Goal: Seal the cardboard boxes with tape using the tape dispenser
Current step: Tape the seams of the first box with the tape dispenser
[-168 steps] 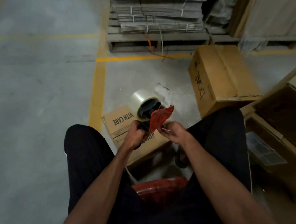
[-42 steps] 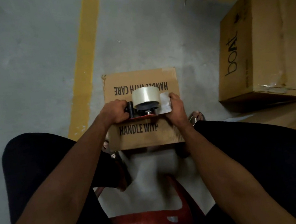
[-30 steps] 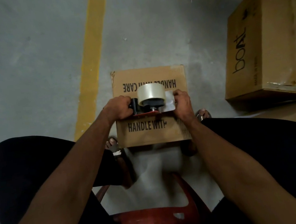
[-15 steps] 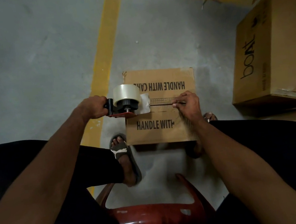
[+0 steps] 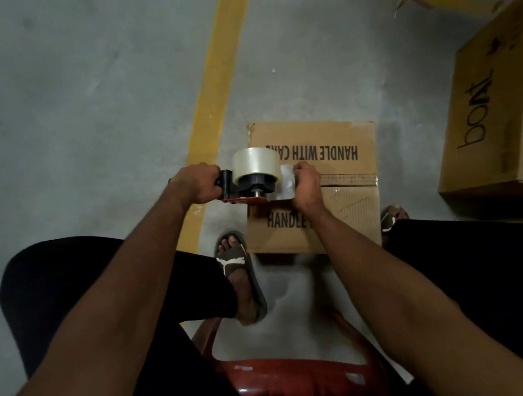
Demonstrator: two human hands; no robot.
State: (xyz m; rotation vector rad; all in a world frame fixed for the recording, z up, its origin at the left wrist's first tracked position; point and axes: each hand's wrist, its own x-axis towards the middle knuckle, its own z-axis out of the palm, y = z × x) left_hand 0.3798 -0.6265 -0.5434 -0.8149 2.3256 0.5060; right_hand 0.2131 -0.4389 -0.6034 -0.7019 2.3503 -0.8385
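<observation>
Grey concrete floor (image 5: 75,106), a yellow painted line (image 5: 220,70) running up it and meeting a second line at top.

Left hand (image 5: 198,184): fingers curled tight round the black handle of the tape dispenser (image 5: 245,188). The dispenser is held over the left end of the small box, with a red plate at its underside and a thick roll of clear tape (image 5: 256,165) mounted on top, whitish and glossy.

A loose end of tape (image 5: 287,182) stands out from the roll to the right, pale and shiny. Right hand (image 5: 308,181): fingers bent, pinching that end just above the box top.

Small cardboard box (image 5: 336,194) sits on the floor between the person's feet, brown, flaps closed, "HANDLE WITH CARE" printed on both flaps. A strip of clear tape (image 5: 349,179) lies along the centre seam from the right hand to the right edge.

Sandalled foot (image 5: 237,267) just left of the box; the other sandal shows at its right corner. Red seat (image 5: 294,383) below.

Far right: larger brown box (image 5: 501,106), well apart.
</observation>
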